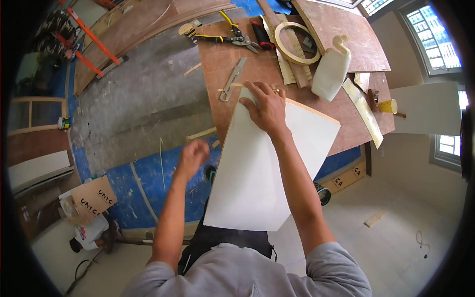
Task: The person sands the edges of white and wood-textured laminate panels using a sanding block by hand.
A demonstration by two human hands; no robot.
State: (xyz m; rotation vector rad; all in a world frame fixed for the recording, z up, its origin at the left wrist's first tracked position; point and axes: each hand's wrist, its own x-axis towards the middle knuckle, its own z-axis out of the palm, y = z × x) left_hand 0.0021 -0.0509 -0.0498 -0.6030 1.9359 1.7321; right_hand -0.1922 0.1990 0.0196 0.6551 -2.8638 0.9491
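Observation:
A white panel (252,173) with a light wood-coloured edge leans from the worktable toward my body, its near end by my waist. My right hand (267,106) is closed over the panel's far edge near its left corner, with the thumb on the white face. To the left of the panel, my left hand (194,156) hangs in the air, smeared by motion. Its fingers look curled, but I cannot make out whether they hold anything. Just beyond the panel's far left corner, a grey utility knife (232,79) lies on the brown tabletop (217,64).
Tin snips (235,38), a masking tape roll (297,43) and a white plastic bottle (332,69) occupy the table's far side. A yellow cup (388,106) is at its right. An orange ladder (89,34) stands far left. Another person (94,231) is low at the left.

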